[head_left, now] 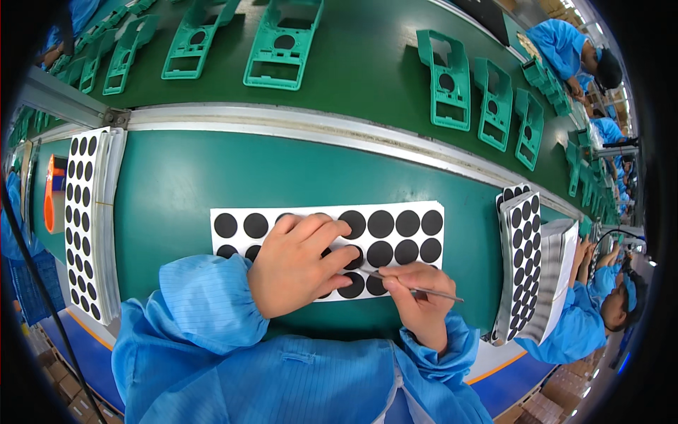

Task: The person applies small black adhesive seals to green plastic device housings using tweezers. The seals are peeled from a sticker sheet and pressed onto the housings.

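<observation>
A white sheet of round black stickers (393, 238) lies on the green work surface in front of me, with the edges of more sheets showing under it at the right. My left hand (300, 265) rests on its middle, fingers spread, covering several of the black discs. In my right hand (421, 300) is a pair of thin metal tweezers (439, 293), pinched between thumb and fingers. Their tip meets the sheet beside a black disc, close to my left fingertips. Whether the tip grips the disc's edge is too small to tell.
Bundled sticker sheets stand at the left (88, 212) and right (519, 261). An orange tape dispenser (51, 194) sits far left. Beyond a metal rail (296, 119), green plastic housings (286, 46) lie on a dark green belt (367, 63). Co-workers in blue (579, 311) are at the right.
</observation>
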### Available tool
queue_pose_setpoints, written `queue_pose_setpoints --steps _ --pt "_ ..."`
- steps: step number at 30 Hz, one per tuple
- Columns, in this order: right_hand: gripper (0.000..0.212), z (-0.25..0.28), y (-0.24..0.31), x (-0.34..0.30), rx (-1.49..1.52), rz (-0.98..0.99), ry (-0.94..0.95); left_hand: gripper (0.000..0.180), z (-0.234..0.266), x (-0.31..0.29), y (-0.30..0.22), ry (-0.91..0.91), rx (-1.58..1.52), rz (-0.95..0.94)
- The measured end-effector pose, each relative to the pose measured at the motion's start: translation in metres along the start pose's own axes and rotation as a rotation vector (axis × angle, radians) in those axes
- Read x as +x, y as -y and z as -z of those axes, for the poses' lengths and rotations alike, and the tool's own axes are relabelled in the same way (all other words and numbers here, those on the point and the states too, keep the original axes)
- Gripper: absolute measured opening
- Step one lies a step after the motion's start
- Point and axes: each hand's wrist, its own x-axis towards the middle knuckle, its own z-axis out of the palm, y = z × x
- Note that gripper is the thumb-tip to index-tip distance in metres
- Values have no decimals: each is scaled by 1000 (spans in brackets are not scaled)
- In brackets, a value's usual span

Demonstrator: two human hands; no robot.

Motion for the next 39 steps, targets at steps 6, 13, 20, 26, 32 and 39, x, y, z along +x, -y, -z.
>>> queue_pose_setpoints --steps 6,13,20,26,32,39 --pt "24 21 26 -11 49 26 -70 41 7 0 -2 80 -21 -5" --pt "17 3 25 20 407 -153 -365 57 52 -6 2 262 -56 -12" --pt "11 -15 3 28 668 -379 -374 43 126 59 157 -367 401 253" --pt "14 -23 -5 28 721 -430 -365 36 150 94 284 -362 574 759" --pt "15 -20 -11 30 747 -476 -375 26 148 77 309 -341 426 636" --pt "10 -16 -7 29 859 -506 -369 27 150 21 197 -480 107 515"
